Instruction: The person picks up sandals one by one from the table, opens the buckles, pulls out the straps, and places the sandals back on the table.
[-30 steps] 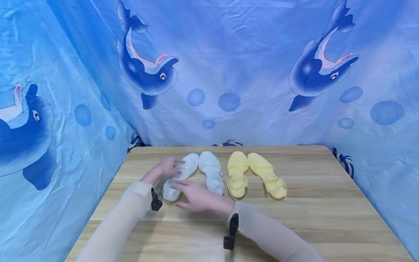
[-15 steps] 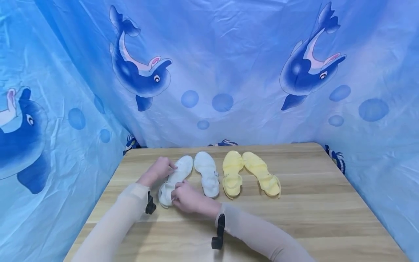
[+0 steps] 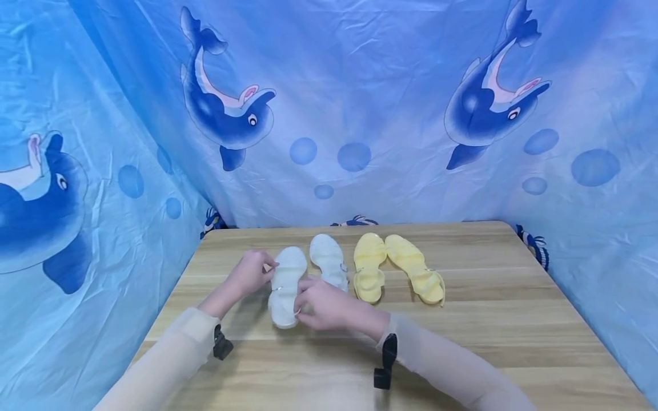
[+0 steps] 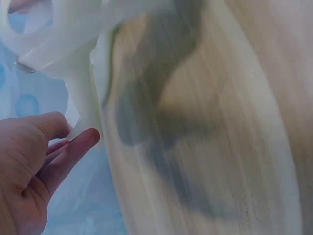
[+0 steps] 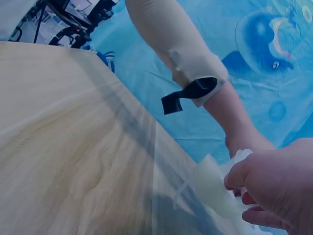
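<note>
A white sandal [image 3: 289, 271] is between my hands, toe end away from me; the left wrist view shows this sandal [image 4: 80, 58] raised off the wood, with shadows below. My left hand [image 3: 250, 273] pinches its left edge between thumb and fingers. At the strap by the heel, my right hand [image 3: 329, 302] grips its right side; in the right wrist view the heel part [image 5: 212, 183] shows beside the thumb. A second white sandal [image 3: 329, 260] lies just right, its heel end hidden behind my right hand. Two yellow sandals, one straighter [image 3: 368, 265] and one slanted [image 3: 413, 264], lie further right.
The sandals are near the back of a wooden table [image 3: 514, 319]. Blue dolphin-printed cloth [image 3: 329, 114] hangs behind it and along both sides. In the right wrist view, dark equipment [image 5: 73, 29] stands beyond a table edge.
Both hands, first spread over the left white sandal, have closed on its sides. The sandal has turned from slanted to nearly straight and come up off the table.
</note>
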`<act>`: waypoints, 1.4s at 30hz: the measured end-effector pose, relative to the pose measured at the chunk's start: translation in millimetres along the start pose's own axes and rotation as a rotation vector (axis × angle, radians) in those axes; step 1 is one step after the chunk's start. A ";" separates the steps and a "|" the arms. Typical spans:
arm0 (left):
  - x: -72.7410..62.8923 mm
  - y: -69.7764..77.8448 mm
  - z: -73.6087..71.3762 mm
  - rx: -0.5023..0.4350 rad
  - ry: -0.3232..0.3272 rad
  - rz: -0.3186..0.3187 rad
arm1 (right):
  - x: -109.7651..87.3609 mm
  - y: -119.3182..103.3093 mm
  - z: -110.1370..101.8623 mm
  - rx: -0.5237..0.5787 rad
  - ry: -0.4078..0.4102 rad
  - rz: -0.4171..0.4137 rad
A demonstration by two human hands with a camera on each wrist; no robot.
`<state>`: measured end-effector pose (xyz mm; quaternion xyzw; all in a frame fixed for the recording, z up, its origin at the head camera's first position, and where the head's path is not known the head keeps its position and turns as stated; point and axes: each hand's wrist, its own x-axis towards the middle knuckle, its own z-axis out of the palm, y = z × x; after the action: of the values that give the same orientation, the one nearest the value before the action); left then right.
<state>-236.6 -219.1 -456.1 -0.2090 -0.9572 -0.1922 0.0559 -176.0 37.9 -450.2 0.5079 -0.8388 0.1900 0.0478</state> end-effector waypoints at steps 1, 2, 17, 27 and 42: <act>-3.4 3.3 -1.2 -0.013 0.014 0.005 | -3.9 -0.7 -3.3 0.008 -0.005 -0.015; -6.5 6.5 -2.2 -0.021 0.027 0.017 | -7.7 -1.2 -6.0 0.011 -0.012 -0.024; -45.0 44.8 3.3 0.008 0.128 0.112 | -57.1 -0.1 -18.3 -0.026 0.007 -0.159; -69.1 78.1 11.4 0.051 0.217 0.203 | -95.9 -0.1 -26.0 -0.045 0.040 -0.241; -87.2 91.5 43.0 0.058 0.199 0.196 | -125.6 10.7 -12.1 -0.080 0.072 -0.338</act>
<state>-120.1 -158.5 -480.4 -0.2798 -0.9271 -0.1776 0.1749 -126.4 151.5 -476.2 0.6321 -0.7463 0.1638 0.1294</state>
